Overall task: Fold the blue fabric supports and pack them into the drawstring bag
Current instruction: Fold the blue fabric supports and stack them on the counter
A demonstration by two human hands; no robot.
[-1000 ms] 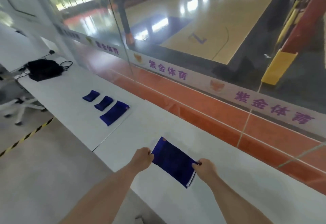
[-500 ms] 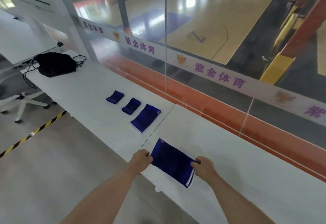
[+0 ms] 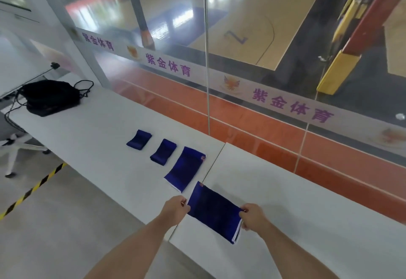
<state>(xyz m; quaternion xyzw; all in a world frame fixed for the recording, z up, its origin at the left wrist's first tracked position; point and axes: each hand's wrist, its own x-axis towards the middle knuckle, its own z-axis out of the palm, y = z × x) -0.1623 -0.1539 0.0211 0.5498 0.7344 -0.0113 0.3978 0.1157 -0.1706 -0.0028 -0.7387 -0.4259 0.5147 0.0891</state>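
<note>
Both hands, left hand (image 3: 175,207) and right hand (image 3: 252,216), pinched opposite edges of a flat blue support (image 3: 214,210) between them. Beyond the left hand lay another flat support (image 3: 185,169), two folded supports (image 3: 163,152) (image 3: 138,139) and the bag (image 3: 51,97) (nothing visibly packed).

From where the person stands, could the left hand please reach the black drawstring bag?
Probably not. The left hand is pinching the blue support, and the drawstring bag lies at the table's far left end, beyond three other supports.

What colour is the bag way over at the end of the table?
The drawstring bag is black, cords too. The head view shows it, far left.
</note>
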